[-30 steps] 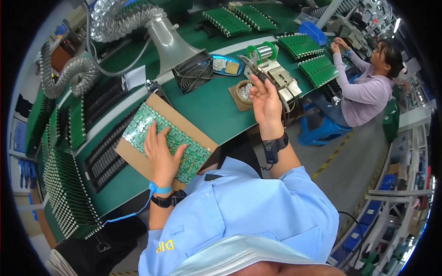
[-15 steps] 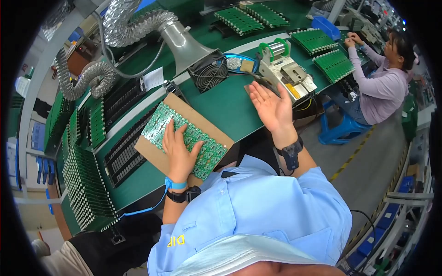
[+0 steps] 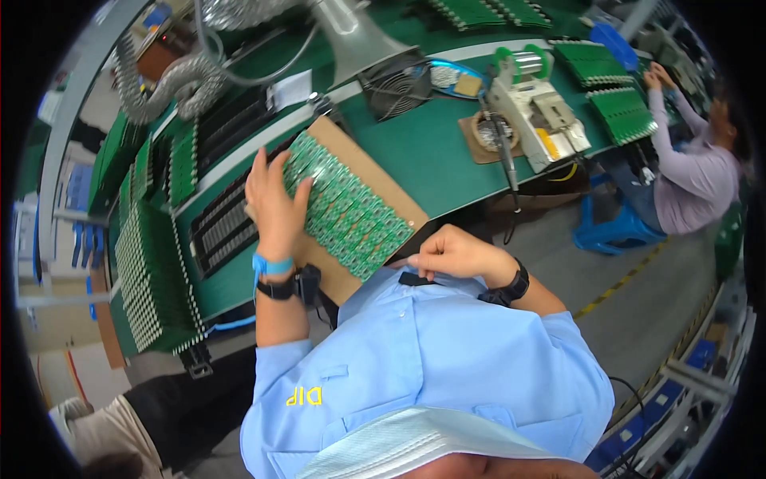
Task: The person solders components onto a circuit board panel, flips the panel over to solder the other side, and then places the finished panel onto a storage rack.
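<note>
The green circuit-board panel (image 3: pixel 355 214) lies on a cardboard sheet (image 3: pixel 325 270) overhanging the desk (image 3: pixel 427 172). At the panel's left edge, the left hand (image 3: pixel 275 195) has its grip spread, nothing clasped. Right of the panel, the right hand's (image 3: pixel 461 255) grip is curled; whether it holds anything, I cannot tell.

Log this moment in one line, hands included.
left hand: open, at circuit panel | right hand: curled, near blue shirt | circuit panel: on brown board | soldering iron: unheld
</note>
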Motion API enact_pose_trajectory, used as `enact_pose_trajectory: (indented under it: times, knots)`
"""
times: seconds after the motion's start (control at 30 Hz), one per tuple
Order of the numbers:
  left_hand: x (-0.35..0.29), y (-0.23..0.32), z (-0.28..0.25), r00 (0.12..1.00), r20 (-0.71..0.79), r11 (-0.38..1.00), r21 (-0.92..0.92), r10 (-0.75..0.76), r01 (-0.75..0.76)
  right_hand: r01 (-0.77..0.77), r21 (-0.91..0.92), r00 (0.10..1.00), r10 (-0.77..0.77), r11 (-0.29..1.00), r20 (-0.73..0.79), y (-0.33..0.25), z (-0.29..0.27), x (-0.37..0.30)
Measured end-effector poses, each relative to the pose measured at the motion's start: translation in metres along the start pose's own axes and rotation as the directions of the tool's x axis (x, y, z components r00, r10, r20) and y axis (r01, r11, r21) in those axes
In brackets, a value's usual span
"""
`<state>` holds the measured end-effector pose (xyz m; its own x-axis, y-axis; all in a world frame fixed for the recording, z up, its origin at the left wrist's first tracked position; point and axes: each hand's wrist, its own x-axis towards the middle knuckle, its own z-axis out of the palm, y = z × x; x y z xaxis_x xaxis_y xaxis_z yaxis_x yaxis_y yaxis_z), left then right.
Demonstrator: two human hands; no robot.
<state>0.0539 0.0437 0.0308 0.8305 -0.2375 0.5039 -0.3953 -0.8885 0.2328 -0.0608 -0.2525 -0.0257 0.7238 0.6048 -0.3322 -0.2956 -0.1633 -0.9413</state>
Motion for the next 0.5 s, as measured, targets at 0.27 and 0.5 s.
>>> enact_pose_trajectory:
  times: [0.27, 0.5]
  knots:
    - [-0.004, -0.005, 0.013, 0.997, 0.043, 0.997, -0.062, 0.057, -0.054, 0.089, 0.154, 0.995, -0.096, 0.984, 0.039, 0.023, 0.029, 0.017]
    - [-0.006, -0.014, -0.001, 0.988, -0.016, 0.943, -0.301, -0.152, 0.141, 0.062, 0.136, 0.997, -0.054, 0.989, -0.063, 0.014, 0.028, 0.009]
